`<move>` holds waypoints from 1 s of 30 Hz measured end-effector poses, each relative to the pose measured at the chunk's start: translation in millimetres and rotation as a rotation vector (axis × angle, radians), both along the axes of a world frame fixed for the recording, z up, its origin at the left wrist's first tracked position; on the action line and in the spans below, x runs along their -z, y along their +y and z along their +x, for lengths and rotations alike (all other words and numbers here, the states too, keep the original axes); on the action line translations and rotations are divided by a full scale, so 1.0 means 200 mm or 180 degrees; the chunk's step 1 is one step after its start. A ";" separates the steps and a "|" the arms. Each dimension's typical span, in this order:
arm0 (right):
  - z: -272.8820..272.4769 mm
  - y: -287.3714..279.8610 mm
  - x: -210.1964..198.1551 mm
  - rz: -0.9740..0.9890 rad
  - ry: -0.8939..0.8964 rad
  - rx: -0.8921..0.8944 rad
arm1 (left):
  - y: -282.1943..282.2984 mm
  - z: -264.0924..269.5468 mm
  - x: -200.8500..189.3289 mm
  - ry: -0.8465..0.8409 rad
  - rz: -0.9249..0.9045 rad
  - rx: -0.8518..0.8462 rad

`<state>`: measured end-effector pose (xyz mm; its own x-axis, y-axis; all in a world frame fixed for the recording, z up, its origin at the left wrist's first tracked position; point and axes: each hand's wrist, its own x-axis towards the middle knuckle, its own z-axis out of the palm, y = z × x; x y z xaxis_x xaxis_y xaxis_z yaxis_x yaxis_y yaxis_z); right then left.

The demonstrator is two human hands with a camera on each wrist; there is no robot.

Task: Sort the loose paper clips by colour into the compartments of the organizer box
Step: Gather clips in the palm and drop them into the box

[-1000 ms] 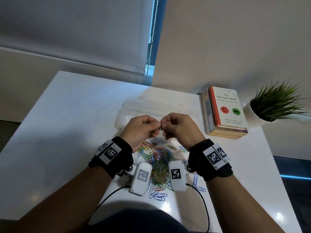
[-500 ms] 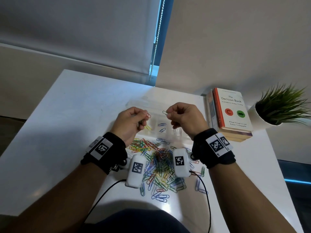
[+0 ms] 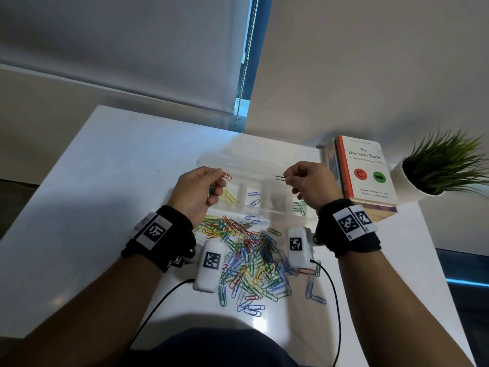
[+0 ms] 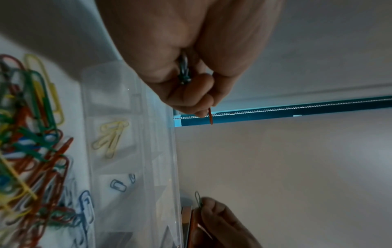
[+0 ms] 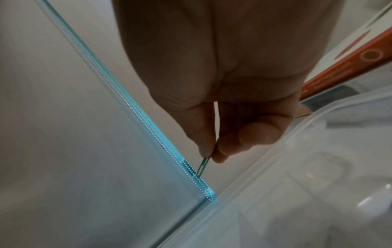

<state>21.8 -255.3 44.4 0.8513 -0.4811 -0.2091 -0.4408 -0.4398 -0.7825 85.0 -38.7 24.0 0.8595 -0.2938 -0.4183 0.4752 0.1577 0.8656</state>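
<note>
Above the clear organizer box, mid-frame in the head view, both hands hung apart. At centre-left, the left hand pinched a red paper clip between thumb and forefinger, its grip also curled round more clips in the palm. At centre-right, the right hand pinched a green paper clip. Yellow clips, blue clips, and green clips lay in separate compartments. Below the box, toward the frame's lower centre, the loose pile of mixed clips sprawled over the white tabletop.
</note>
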 end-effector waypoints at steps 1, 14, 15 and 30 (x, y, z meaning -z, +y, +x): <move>-0.01 -0.02 -0.01 0.0017 -0.0010 0.0059 | 0.00 0.00 0.00 0.0007 -0.0014 -0.0032; -0.03 -0.06 0.02 -0.1137 0.0475 -0.0157 | 0.04 -0.02 0.03 -0.0073 0.0006 0.0011; -0.05 -0.08 0.02 -0.1254 0.0591 -0.0160 | 0.03 -0.03 0.03 -0.0063 0.0003 0.0068; -0.01 0.28 -0.06 -0.0022 -0.0141 -0.0896 | -0.08 -0.09 0.00 -0.0125 0.0071 0.0504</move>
<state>19.2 -199.6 55.6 0.9599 -0.2257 -0.1664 -0.2660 -0.5454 -0.7949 66.8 -53.8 24.0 0.8189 -0.4180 -0.3933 0.4584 0.0639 0.8865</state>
